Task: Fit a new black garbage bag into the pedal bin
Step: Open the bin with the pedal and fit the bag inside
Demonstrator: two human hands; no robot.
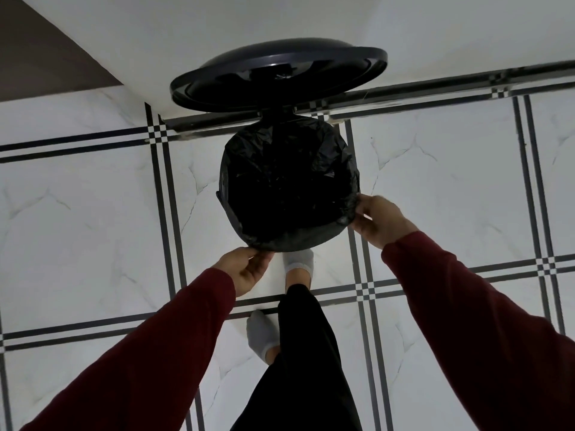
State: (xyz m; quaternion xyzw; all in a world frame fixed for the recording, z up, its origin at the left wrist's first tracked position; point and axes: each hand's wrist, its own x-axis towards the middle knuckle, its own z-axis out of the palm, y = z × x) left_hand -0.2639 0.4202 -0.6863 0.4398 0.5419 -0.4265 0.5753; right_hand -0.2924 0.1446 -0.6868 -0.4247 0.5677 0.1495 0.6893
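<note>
A round pedal bin stands on the tiled floor by the white wall, its dark lid (280,73) raised and tilted back. A black garbage bag (289,181) lines the bin, its edge folded over the rim. My left hand (242,269) pinches the bag's edge at the near left of the rim. At the right side of the rim my right hand (379,219) grips the bag's edge. A foot in a grey sock (298,262) is at the bin's base, where the pedal is hidden.
White marble-look floor tiles with black line borders (165,213) surround the bin. The white wall (217,26) rises right behind it, with a dark panel (40,57) at the far left. My other socked foot (261,334) stands further back.
</note>
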